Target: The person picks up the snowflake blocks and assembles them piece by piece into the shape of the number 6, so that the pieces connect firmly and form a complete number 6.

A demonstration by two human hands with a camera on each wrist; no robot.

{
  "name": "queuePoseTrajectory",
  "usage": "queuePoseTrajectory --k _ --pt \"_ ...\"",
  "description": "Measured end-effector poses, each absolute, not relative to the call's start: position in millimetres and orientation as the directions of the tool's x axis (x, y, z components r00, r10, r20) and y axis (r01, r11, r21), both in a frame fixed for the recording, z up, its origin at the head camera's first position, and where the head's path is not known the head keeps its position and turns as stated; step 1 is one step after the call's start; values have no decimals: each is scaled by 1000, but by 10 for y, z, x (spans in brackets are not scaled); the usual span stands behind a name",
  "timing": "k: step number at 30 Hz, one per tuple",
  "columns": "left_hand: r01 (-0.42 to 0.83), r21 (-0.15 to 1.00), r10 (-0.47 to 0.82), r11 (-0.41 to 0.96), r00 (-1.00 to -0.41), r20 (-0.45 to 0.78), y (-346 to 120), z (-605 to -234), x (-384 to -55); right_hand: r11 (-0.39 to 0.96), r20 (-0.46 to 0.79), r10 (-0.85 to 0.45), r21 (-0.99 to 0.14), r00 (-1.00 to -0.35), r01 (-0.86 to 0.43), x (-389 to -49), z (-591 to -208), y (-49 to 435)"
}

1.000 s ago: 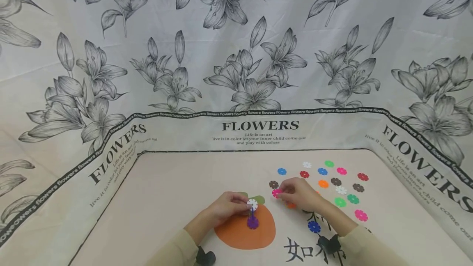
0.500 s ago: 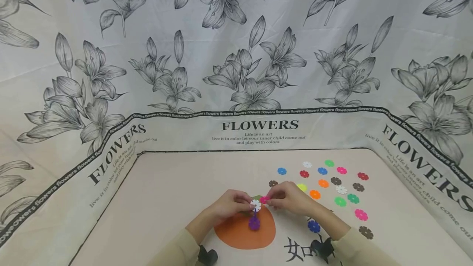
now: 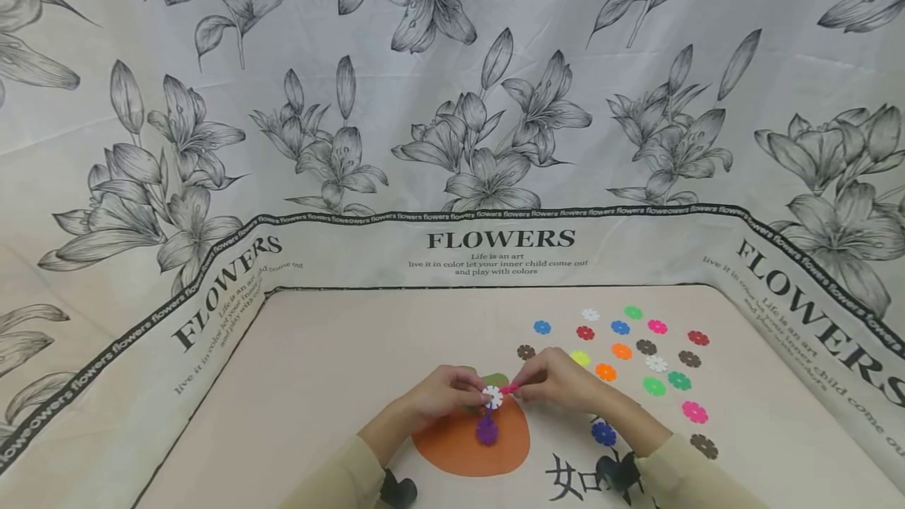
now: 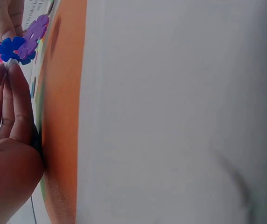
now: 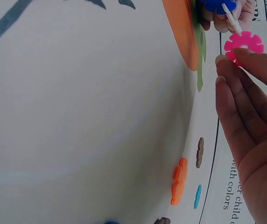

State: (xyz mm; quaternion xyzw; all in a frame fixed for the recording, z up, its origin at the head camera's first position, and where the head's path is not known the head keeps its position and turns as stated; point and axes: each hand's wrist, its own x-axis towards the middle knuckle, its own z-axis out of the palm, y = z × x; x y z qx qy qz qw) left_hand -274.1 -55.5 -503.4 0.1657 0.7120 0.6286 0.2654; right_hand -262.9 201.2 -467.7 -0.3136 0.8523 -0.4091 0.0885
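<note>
In the head view my left hand (image 3: 440,397) pinches a white notched plastic disc (image 3: 492,397), a flower-shaped snowflake piece. Joined below it are a blue notched disc (image 4: 10,48) and a purple notched disc (image 3: 487,430), clearest in the left wrist view. Between thumb and fingertips my right hand (image 3: 558,381) holds a pink notched disc (image 5: 253,43). The pink disc is edge-on in the head view, at the right edge of the white one. In the right wrist view their rims meet; whether the slots interlock I cannot tell.
Loose notched discs in several colours lie at the right, among them an orange disc (image 3: 606,372), a brown disc (image 3: 704,446) and a dark blue disc (image 3: 604,433). Beneath the hands the cloth shows a printed orange fruit (image 3: 467,454). A flower-print curtain (image 3: 339,250) stands behind.
My right hand has brought the pink disc leftward from beside the loose discs to the white disc, then turned it edge-on. The left hand has shifted slightly right with the joined discs.
</note>
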Motion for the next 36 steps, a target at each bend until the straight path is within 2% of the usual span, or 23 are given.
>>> queuePoseTrajectory --k 9,22,36 --pt "-113 985 560 134 -811 -169 -555 -5041 -2735 501 113 -602 -718 -791 -484 -2633 -4659 1919" --pt "-137 983 563 125 -806 -184 -562 -5073 -2748 509 106 -679 -645 -727 -570 -2668 -4579 1850" --pt "-119 984 618 132 -767 -175 -627 -5035 -2777 471 128 -739 -604 -661 -643 -2696 -4555 1777"
